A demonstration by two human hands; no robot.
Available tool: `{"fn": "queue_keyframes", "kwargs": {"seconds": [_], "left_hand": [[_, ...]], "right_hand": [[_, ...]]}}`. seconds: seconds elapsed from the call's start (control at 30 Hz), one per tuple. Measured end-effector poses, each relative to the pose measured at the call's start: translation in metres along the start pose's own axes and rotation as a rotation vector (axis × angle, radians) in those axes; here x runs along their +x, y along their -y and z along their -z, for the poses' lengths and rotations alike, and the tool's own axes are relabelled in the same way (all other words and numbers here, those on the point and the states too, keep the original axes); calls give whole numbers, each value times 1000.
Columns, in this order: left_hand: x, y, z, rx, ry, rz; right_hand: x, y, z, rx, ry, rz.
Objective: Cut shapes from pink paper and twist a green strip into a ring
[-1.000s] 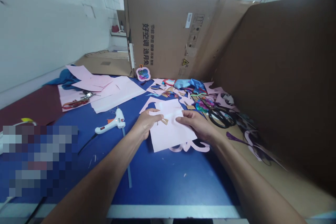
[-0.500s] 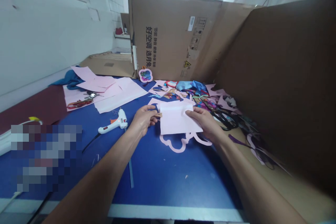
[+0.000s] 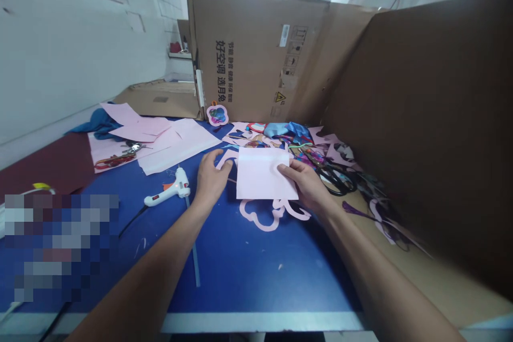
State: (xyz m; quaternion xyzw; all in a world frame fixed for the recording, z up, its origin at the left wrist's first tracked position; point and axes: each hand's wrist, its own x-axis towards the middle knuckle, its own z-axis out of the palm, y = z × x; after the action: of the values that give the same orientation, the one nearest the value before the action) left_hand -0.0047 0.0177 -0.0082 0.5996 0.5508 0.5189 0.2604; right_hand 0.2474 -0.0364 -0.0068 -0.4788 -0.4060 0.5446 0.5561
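Note:
A pale pink square of paper is pinched at its right edge by my right hand, thumb on top. It is held up above the blue table. My left hand is off the paper to its left, with fingers and thumb apart and nothing seen between them. Under and below the square lies a flower-shaped pink paper outline, partly hidden. Left of my left hand rests a white glue gun, with a thin blue strip lying below it.
Pink paper sheets lie at the back left with scissors. A flower ornament leans on the large cardboard box. Paper scraps, blue fabric and black-handled scissors crowd the back right. Cardboard walls the right side.
My left hand has let go of the small brown piece at the paper's left edge and drawn back left, opening. The right hand keeps the paper, now more level. The view has shifted slightly.

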Motion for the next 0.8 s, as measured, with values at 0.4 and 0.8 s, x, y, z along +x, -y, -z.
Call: {"fn": "queue_keyframes", "kwargs": {"seconds": [0.4, 0.8], "left_hand": [[-24, -21, -17, -805, 464, 575], [5, -23, -2, -988, -78, 531]], "right_hand": [[-1, 3, -3, -171, 25, 119], [8, 9, 21, -846, -134, 344]]}}
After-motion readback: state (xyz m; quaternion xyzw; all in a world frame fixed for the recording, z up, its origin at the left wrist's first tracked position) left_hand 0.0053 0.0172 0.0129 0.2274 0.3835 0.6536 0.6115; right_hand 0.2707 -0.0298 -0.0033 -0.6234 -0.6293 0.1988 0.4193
